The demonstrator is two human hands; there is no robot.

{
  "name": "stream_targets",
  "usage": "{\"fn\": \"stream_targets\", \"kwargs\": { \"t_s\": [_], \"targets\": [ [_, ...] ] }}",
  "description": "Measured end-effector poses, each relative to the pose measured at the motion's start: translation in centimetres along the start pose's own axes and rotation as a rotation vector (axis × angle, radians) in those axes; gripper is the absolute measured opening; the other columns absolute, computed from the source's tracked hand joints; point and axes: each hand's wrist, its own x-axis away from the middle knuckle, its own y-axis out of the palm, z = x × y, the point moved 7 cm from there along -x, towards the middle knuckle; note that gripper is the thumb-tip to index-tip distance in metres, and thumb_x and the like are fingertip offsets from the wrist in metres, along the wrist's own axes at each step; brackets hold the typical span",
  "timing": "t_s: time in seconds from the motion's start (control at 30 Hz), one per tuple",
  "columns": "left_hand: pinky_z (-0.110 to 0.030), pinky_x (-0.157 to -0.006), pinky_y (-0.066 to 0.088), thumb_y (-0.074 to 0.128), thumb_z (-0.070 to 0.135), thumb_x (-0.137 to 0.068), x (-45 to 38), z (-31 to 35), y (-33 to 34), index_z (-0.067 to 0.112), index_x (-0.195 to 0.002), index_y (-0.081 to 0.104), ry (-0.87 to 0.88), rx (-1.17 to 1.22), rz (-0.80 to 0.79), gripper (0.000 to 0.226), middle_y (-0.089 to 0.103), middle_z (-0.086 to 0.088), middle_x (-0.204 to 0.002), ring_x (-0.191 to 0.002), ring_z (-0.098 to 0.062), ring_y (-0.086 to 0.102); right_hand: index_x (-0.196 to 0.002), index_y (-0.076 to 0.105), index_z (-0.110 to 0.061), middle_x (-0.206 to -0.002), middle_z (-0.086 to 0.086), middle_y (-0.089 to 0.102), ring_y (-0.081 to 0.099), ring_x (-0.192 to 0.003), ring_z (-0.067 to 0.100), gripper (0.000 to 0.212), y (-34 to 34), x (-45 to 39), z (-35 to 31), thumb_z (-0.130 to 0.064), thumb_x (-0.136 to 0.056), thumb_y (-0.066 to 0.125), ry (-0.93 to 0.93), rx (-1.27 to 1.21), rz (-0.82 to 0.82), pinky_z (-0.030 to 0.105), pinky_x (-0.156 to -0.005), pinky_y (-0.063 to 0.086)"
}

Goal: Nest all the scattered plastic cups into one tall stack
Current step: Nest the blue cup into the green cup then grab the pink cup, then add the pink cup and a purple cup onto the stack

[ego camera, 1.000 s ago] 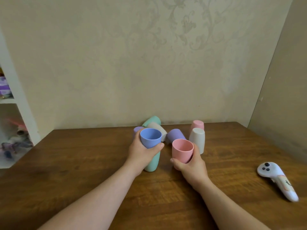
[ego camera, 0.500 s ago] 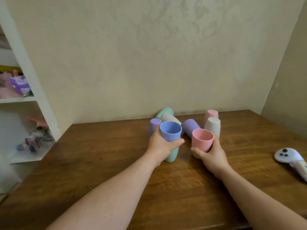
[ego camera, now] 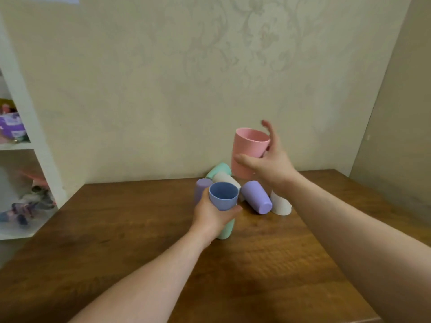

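My left hand (ego camera: 213, 214) grips a short stack on the wooden table (ego camera: 116, 229): a blue cup (ego camera: 223, 197) nested in a mint cup (ego camera: 225, 230), mouth up. My right hand (ego camera: 268, 164) holds a pink cup (ego camera: 248, 150) in the air, above and to the right of the blue cup. Behind the stack lie a mint cup (ego camera: 218, 170) and a cream cup (ego camera: 225, 179) on their sides. A lilac cup (ego camera: 202, 188) stands upside down to the left. Another lilac cup (ego camera: 256, 199) lies tipped, beside an upside-down cream cup (ego camera: 281, 205).
A white shelf unit (ego camera: 25, 127) with toys stands at the left, off the table. Walls close the back and the right side. The table's front edge runs along the bottom right.
My right hand has lifted the pink cup off the table, up and toward the wall. My left hand stays on the blue and mint stack. The camera view has shifted.
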Motion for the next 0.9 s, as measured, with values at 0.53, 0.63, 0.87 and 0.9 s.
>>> {"fn": "stream_targets", "kwargs": {
  "t_s": [0.53,0.63,0.87,0.9],
  "targets": [
    [-0.038,-0.099,0.067,0.098,0.034,-0.063,-0.4,1.2,1.4,0.053,-0.127,0.060,0.014,0.082,-0.032,0.076,0.079,0.017,-0.122,-0.113,-0.010,0.079,-0.155,0.035,-0.039,-0.135,-0.016,0.063,0.063,-0.118,-0.004,0.089,5.4,3.1,7.0,-0.026,-0.086,0.090,0.105,0.006,-0.327,0.013,-0.088,0.055],
    [-0.040,-0.099,0.067,0.101,0.035,-0.058,-0.8,2.3,0.8,0.069,-0.117,0.058,0.067,0.098,0.018,0.081,0.074,0.010,-0.134,-0.115,-0.012,0.079,-0.155,0.036,-0.040,-0.132,-0.017,0.062,0.064,-0.117,-0.003,0.090,5.9,3.0,7.2,-0.019,-0.086,0.090,0.125,-0.029,-0.367,0.017,-0.093,0.056],
    [-0.040,-0.096,0.065,0.096,0.052,-0.060,-0.6,2.1,0.7,0.047,-0.113,0.061,0.109,0.099,0.069,0.064,0.075,0.006,-0.127,-0.113,-0.012,0.077,-0.159,0.030,-0.042,-0.128,-0.006,0.069,0.071,-0.094,-0.003,0.083,3.2,1.6,6.6,0.001,-0.092,0.057,0.225,-0.071,-0.471,0.012,-0.075,0.053],
    [-0.038,-0.096,0.064,0.095,0.053,-0.060,-0.6,1.9,0.6,0.045,-0.112,0.061,0.111,0.099,0.088,0.062,0.076,0.009,-0.122,-0.112,-0.013,0.076,-0.158,0.036,-0.036,-0.130,-0.001,0.070,0.071,-0.092,0.000,0.077,2.0,0.7,6.7,0.002,-0.094,0.051,0.260,-0.070,-0.370,0.014,-0.074,0.053]
  ]
}}
